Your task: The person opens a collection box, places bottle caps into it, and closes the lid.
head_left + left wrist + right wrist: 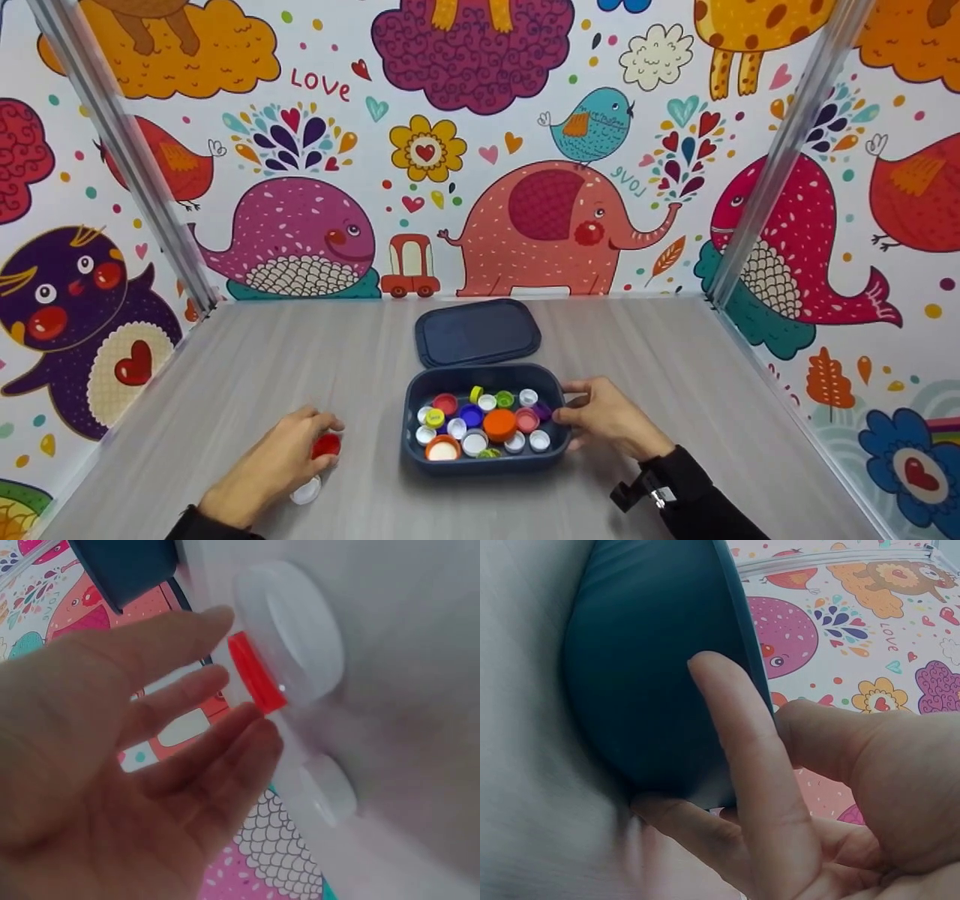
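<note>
My left hand [274, 457] is low over the table at the left, its thumb and fingers spread around a red bottle cap [326, 445]. In the left wrist view the fingertips are right at the edge of this red cap [256, 673]. A large whitish cap [306, 491] lies just below the thumb, and a smaller white cap [328, 791] sits near the fingers. My right hand [611, 416] grips the right end of a dark blue plastic box [487, 466], thumb at the rim and fingers along the outer wall [652, 690]. Inside it lie several bottle caps, including an orange one [499, 425].
A dark blue lid [480, 334] lies flat right behind the box. Printed panels with cartoon animals [540, 232] stand at the back and sides of the grey table [360, 352], joined by metal corner posts [142, 172].
</note>
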`<move>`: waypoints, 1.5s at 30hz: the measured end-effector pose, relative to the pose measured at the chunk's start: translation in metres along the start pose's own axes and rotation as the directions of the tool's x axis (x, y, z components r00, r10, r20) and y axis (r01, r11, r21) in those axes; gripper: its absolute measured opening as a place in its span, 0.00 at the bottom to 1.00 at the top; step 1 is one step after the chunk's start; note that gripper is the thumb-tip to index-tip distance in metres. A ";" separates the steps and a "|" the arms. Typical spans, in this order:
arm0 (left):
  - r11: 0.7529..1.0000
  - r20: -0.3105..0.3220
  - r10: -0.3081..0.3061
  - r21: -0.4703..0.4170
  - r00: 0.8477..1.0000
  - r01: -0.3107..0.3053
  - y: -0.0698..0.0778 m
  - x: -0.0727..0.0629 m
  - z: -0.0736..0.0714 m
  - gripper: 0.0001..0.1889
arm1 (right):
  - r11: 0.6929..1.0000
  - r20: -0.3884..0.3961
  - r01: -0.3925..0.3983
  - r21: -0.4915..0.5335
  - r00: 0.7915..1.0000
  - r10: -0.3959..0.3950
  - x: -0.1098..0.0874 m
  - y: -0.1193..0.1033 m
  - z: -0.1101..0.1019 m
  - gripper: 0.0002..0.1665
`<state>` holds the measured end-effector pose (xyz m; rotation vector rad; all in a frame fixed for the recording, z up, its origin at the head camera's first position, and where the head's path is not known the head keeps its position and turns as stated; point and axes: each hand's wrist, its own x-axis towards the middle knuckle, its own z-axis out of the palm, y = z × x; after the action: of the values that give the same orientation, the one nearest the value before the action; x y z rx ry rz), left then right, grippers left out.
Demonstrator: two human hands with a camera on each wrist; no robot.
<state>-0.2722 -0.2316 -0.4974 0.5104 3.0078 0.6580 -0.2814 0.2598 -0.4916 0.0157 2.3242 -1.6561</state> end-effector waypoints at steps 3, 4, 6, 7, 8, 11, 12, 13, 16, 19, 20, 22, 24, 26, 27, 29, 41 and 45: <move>1.000 0.006 0.011 -0.007 1.000 -0.011 0.000 0.000 0.001 0.17 | 1.000 -0.001 0.000 0.009 1.000 0.000 0.000 0.000 0.000 0.44; 1.000 0.008 0.018 -0.008 1.000 -0.018 -0.001 0.001 0.001 0.16 | 1.000 -0.002 -0.002 0.009 1.000 0.002 0.000 0.001 0.001 0.43; 1.000 0.012 0.030 -0.010 0.999 -0.030 -0.001 0.001 0.002 0.15 | 1.000 -0.002 -0.003 0.013 1.000 0.003 0.001 0.001 0.001 0.43; 0.999 0.013 0.037 -0.010 0.999 -0.037 -0.002 0.001 0.002 0.14 | 1.000 -0.003 -0.003 0.012 1.000 0.003 0.001 0.001 0.001 0.43; 0.999 0.014 0.045 -0.011 0.999 -0.044 -0.002 0.001 0.002 0.14 | 1.000 -0.002 -0.006 0.011 1.000 0.006 0.001 0.001 0.001 0.43; 0.996 0.002 0.092 0.005 0.996 -0.092 -0.005 0.001 0.002 0.13 | 1.000 -0.008 -0.016 -0.002 1.000 0.015 0.002 0.001 0.001 0.43; 0.994 -0.003 0.110 0.011 0.994 -0.110 -0.007 0.001 0.002 0.13 | 1.000 -0.013 -0.019 -0.007 1.000 0.019 0.002 0.001 0.001 0.43; 0.992 -0.009 0.129 0.017 0.992 -0.128 -0.008 0.001 0.002 0.12 | 1.000 -0.017 -0.024 -0.011 1.000 0.024 0.002 0.000 0.002 0.43; 0.984 -0.024 0.174 0.043 0.984 -0.173 -0.010 0.001 0.001 0.12 | 0.999 -0.023 -0.031 -0.017 0.999 0.031 0.002 -0.001 0.002 0.43; 0.988 -0.021 0.152 0.037 0.988 -0.151 -0.006 0.001 0.000 0.13 | 0.999 -0.019 -0.040 -0.014 0.999 0.040 0.003 -0.001 0.002 0.43; 0.990 -0.020 0.141 0.034 0.990 -0.140 -0.004 0.002 -0.001 0.13 | 0.999 -0.018 -0.041 -0.015 0.999 0.041 0.003 -0.001 0.002 0.43; 0.993 -0.017 0.114 0.028 0.993 -0.114 0.003 0.003 -0.002 0.14 | 0.999 -0.022 -0.046 -0.015 0.999 0.045 0.002 -0.002 0.002 0.43; 0.994 -0.035 0.105 0.032 0.994 -0.104 0.012 0.004 -0.003 0.14 | 0.999 -0.022 -0.046 -0.012 0.999 0.045 0.002 -0.002 0.001 0.43; 0.994 -0.065 0.108 0.037 0.992 -0.105 0.022 0.005 -0.004 0.15 | 0.999 -0.016 -0.035 -0.008 0.999 0.035 0.002 -0.001 0.000 0.43; 0.993 -0.084 0.113 0.040 0.990 -0.110 0.027 0.006 -0.004 0.15 | 0.999 -0.012 -0.032 -0.004 0.999 0.032 0.002 -0.001 -0.001 0.43; 0.989 -0.131 0.144 0.043 0.981 -0.140 0.038 0.008 -0.004 0.15 | 1.000 -0.004 -0.021 0.004 1.000 0.021 0.002 0.001 -0.003 0.43; 0.930 -0.216 0.361 0.018 0.907 -0.366 0.103 0.035 0.001 0.15 | 1.000 0.005 0.007 0.011 1.000 -0.007 0.001 0.002 -0.004 0.45; 0.900 -0.147 0.431 0.008 0.890 -0.435 0.123 0.045 0.015 0.14 | 1.000 -0.005 0.000 -0.003 1.000 0.000 0.000 0.001 -0.003 0.44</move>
<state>-0.2755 -0.1058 -0.4581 1.2072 3.0283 0.7797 -0.2822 0.2628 -0.4923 0.0193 2.3297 -1.6547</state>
